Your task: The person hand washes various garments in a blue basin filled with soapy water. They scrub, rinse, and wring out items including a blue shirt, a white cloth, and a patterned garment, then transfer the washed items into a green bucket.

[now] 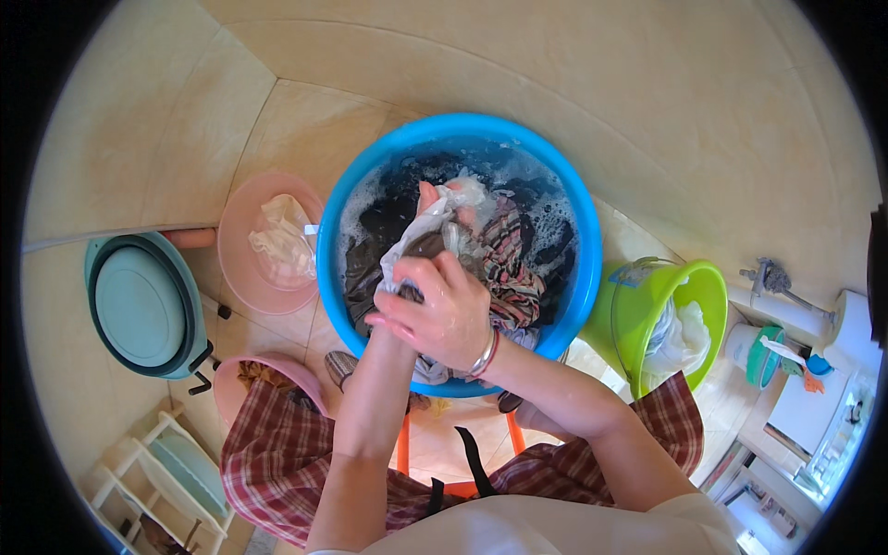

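My left hand (461, 215) reaches over the blue tub with a wet grey-and-white garment (418, 239) wrapped about it; only bits of its fingers show, with suds on them. Across it, near the left wrist, lies my right hand (439, 310), its fingers bent round the near end of the garment. A bracelet and a red cord circle the right wrist. The blue tub (585, 231) holds foamy dark water with soaked clothes in it. Among them are a striped pink-and-black garment (511, 273) and dark cloth (379, 217).
Left of the tub stand a pink basin (242, 273) with pale cloth, another pink basin (310, 370) with brown cloth, and a teal folding basin (139, 301). A green bucket (606, 319) with white cloth leans at the right. A white rack (129, 490) stands lower left; tiled walls rise behind.
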Tool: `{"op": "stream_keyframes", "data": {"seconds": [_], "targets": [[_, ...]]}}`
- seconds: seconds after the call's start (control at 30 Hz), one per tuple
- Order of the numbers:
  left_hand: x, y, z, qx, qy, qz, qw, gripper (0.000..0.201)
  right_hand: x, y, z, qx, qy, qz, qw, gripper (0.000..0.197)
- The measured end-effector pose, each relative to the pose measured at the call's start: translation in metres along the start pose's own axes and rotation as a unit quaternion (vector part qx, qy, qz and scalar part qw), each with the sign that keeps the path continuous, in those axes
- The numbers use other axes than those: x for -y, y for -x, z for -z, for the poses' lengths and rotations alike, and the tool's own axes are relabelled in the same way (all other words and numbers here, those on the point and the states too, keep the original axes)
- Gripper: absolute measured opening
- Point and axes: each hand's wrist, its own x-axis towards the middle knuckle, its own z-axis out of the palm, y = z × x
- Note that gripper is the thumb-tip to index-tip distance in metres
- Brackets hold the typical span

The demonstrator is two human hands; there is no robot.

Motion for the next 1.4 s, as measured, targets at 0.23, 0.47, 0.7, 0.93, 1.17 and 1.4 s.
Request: {"op": "stream_keyframes", "data": {"seconds": [0.23,0.47,0.7,0.93,1.17,1.4], "targets": [[0.006,-0.001,0.022,0.073,-0.074,-0.096,0.990,0.035,-0.034,-0.013,-0.019,-0.075,-0.087,-0.065,0.991,0.014],[0.034,0.006,-0.002,-0.438,-0.324,-0.214,0.811,0.030,-0.160,0.024,-0.047,0.016,0.014,-0.200,0.980,0.014],[-0.001,0.003,0.035,-0.359,-0.252,-0.188,0.879,0.045,-0.199,0.045,-0.060,0.005,0.100,-0.304,0.947,0.038],[-0.005,-0.006,0.097,-0.353,-0.288,-0.178,0.872,0.048,-0.209,0.054,-0.093,0.256,0.161,-0.399,0.866,0.042],[-0.004,-0.003,0.069,-0.241,-0.169,-0.129,0.947,0.051,-0.143,0.022,-0.047,0.071,-0.039,-0.243,0.967,0.025],[-0.001,0.004,-0.013,-0.135,-0.144,-0.094,0.976,0.039,-0.031,0.030,0.005,0.090,-0.016,0.054,0.994,0.025]]}}
